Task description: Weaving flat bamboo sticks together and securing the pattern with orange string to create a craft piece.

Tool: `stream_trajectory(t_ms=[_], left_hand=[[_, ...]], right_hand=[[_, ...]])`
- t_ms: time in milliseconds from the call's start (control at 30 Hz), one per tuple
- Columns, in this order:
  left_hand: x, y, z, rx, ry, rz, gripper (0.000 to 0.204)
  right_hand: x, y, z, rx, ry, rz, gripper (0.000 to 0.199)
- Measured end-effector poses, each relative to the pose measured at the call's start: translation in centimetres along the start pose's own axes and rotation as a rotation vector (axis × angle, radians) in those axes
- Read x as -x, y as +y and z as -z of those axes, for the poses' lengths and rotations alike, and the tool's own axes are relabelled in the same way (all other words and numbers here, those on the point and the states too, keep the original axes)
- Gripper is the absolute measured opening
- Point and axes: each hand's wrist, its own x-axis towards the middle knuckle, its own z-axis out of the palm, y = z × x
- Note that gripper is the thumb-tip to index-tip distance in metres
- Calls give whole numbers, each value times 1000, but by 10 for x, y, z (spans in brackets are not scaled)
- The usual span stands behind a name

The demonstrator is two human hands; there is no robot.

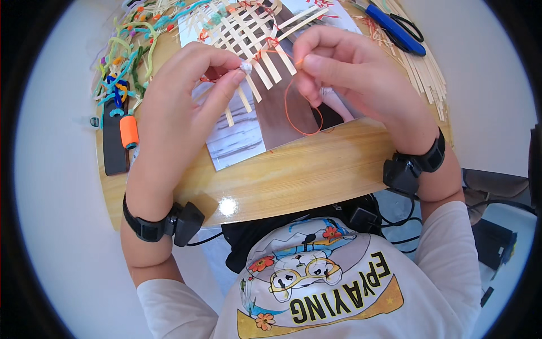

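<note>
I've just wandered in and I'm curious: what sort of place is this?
Probably a craft corner, at home or in a workshop; I can't tell which. The woven lattice of pale strips, the orange spool and the heap of coloured fuzzy stems suggest it.

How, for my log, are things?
Left hand: pinching white piece. Right hand: pinching orange thread, looped below. Strip lattice: ends jutting, partly behind left hand.

1. The left hand [189,85] angles inward, its thumb and forefinger pinched at the tips.
2. The right hand [358,70] faces it, thumb pressed toward the bent forefinger.
3. The left forearm [158,169] and right forearm [446,181] reach forward, well apart.
</note>
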Motion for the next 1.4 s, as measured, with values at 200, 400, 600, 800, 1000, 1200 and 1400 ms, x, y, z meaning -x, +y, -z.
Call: stream_trajectory(t_ms=[200,400,600,800,1000,1200,1400], left_hand=[[1,-3,-1,81,17,56,14],[2,1,-1,288,24,216,17],[2,3,-2,257,0,146,15],[3,4,-2,215,-1,113,13],[4,7,1,466,25,316,16],[3,6,1,292,15,170,15],[4,7,0,277,50,160,13]], right_hand=[[10,-17,-14,194,48,169,7],[18,-15,-31,781,55,387,6],[18,-16,-37,943,66,633,8],[21,-15,-40,707,184,551,11],[17,-15,-36,943,79,602,14],[21,-17,-39,976,57,700,17],[19,-14,-40,958,60,711,19]])
